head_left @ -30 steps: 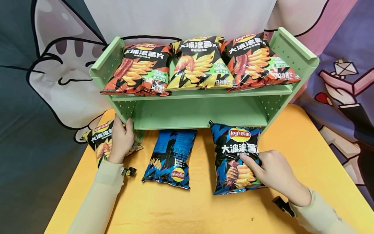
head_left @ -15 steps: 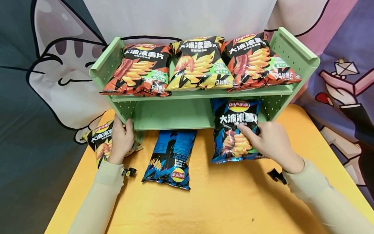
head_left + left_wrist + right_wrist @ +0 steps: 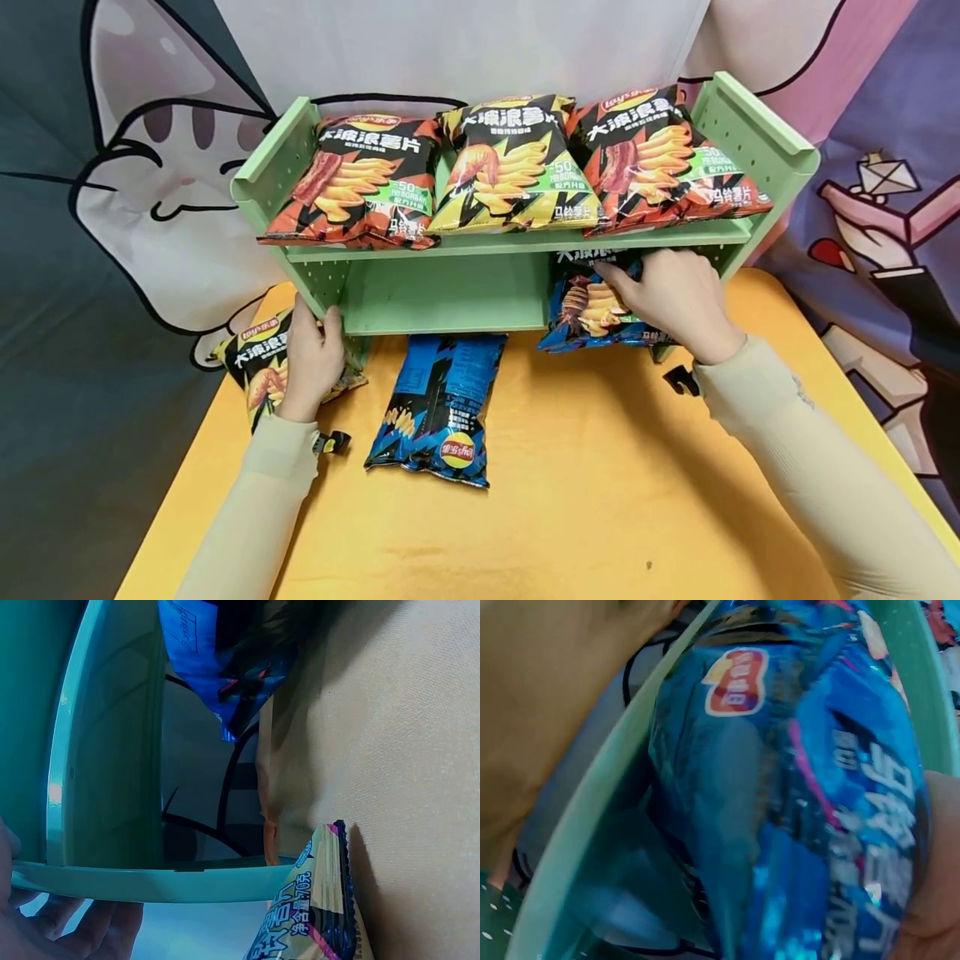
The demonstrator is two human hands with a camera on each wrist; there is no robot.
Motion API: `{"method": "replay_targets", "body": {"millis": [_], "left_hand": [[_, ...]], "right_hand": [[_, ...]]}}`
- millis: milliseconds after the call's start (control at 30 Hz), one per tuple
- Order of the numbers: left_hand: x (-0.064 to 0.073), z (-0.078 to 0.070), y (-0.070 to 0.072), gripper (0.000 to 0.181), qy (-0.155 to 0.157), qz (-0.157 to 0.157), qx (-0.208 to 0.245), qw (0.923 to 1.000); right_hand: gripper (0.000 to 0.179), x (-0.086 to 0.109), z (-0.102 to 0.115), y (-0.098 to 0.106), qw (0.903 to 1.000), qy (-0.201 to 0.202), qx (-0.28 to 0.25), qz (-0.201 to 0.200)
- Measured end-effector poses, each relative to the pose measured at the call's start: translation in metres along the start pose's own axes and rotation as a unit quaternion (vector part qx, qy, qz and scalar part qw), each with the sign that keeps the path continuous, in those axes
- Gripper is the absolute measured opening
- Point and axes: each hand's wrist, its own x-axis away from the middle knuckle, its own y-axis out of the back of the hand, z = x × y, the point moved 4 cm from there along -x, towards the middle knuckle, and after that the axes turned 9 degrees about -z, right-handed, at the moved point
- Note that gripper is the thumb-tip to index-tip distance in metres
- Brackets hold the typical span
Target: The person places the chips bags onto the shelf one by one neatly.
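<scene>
My right hand (image 3: 671, 296) grips a blue chip bag (image 3: 592, 312) by its right side, thumb across the front. The bag's top is inside the lower level of a green two-level shelf (image 3: 442, 292), hidden under the upper board; its bottom end sticks out over the front edge. The right wrist view has the same chip bag (image 3: 840, 780) between green shelf parts. My left hand (image 3: 311, 358) holds the shelf's left side panel near the bottom. In the left wrist view, fingers (image 3: 90, 926) curl round that panel's edge (image 3: 172, 885).
On the upper level lie a red chip bag (image 3: 360, 179), a yellow chip bag (image 3: 517, 167) and another red one (image 3: 652, 162). Another blue bag (image 3: 435, 408) lies face down on the yellow table (image 3: 525, 517). A yellow bag (image 3: 258, 367) lies behind my left hand.
My right hand has lifted the blue chip bag off the table area, moving it up and away from me into the shelf's lower level. The left hand has stayed in place.
</scene>
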Motion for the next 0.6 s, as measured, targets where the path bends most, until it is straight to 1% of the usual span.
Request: {"method": "replay_targets", "body": {"millis": [33,67,133,200,233,300,400,500,600], "left_hand": [[0.000,0.000,0.000,0.055,0.000,0.000,0.000,1.0000],[0.000,0.000,0.000,0.054,0.000,0.000,0.002,1.0000],[-0.001,0.001,0.000,0.054,-0.002,0.000,0.004,1.0000],[-0.001,0.001,-0.001,0.054,-0.004,0.001,0.006,1.0000],[-0.001,0.001,-0.002,0.054,-0.005,0.002,0.007,1.0000],[-0.002,0.001,-0.003,0.053,-0.008,0.003,0.009,0.9999],[-0.002,0.000,-0.004,0.053,-0.009,0.003,0.012,0.9999],[-0.002,0.000,-0.004,0.053,-0.009,0.001,0.010,0.9999],[-0.002,0.001,-0.004,0.054,-0.008,0.001,0.006,0.9999]], "right_hand": [[0.061,-0.003,0.000,-0.002,0.9999,-0.009,-0.001,0.010],[0.067,-0.006,0.000,-0.003,0.9997,-0.017,-0.003,0.019],[0.084,-0.011,-0.002,-0.007,0.9987,-0.031,-0.009,0.040],[0.091,-0.017,-0.003,-0.010,0.9969,-0.042,-0.014,0.065],[0.092,-0.020,-0.004,-0.011,0.9962,-0.040,-0.016,0.075],[0.093,-0.026,-0.006,-0.013,0.9943,-0.035,-0.015,0.100],[0.090,-0.036,-0.008,-0.016,0.9908,-0.011,-0.013,0.134],[0.085,-0.044,-0.011,-0.019,0.9850,0.006,-0.005,0.172],[0.081,-0.051,-0.017,-0.026,0.9740,0.000,-0.003,0.227]]}}
